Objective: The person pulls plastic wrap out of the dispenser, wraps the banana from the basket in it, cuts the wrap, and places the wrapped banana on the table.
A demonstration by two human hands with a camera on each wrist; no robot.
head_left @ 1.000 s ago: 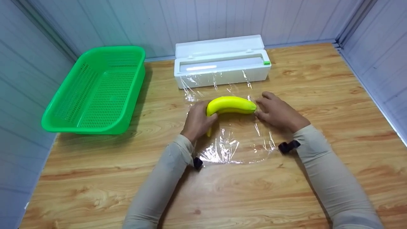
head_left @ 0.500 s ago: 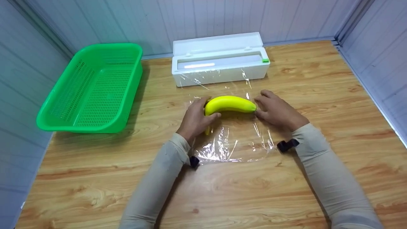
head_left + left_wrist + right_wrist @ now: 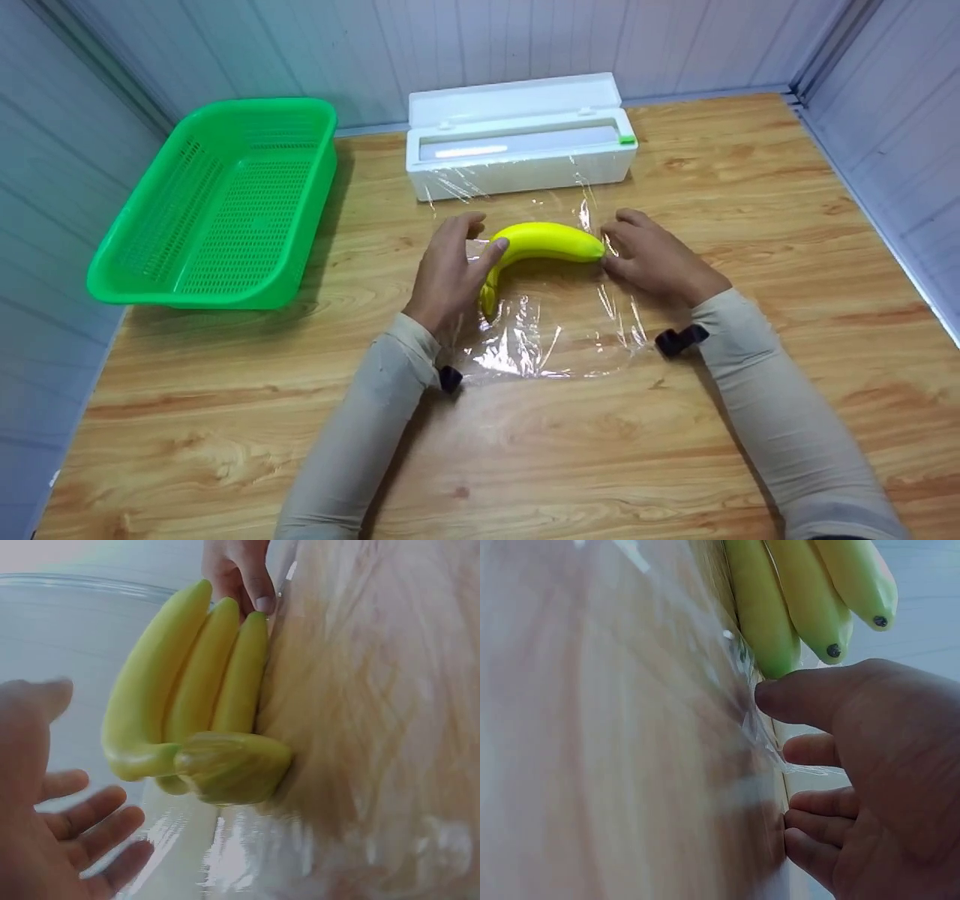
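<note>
A yellow bunch of bananas (image 3: 546, 240) rests on a sheet of cling film (image 3: 525, 341) drawn from a white dispenser box (image 3: 525, 174). Several bananas and their joined stem (image 3: 232, 765) show in the left wrist view. My left hand (image 3: 448, 268) is beside the stem end, fingers spread and apart from the fruit, as the left wrist view shows. At the opposite end, the thumb of my right hand (image 3: 660, 259) is right at a banana tip. In the right wrist view its fingers (image 3: 821, 829) are loosely bent near the film's edge.
A green perforated basket (image 3: 296, 225) stands at the left of the wooden table (image 3: 480, 465). The dispenser's lid (image 3: 514, 100) is raised at the back, against the panelled wall (image 3: 480, 45). A small green piece (image 3: 627, 139) sits on the box's right end.
My left hand has let go of the bananas and drawn back to the left, fingers opening and the stem coming into sight. My right hand has stayed at the tips.
</note>
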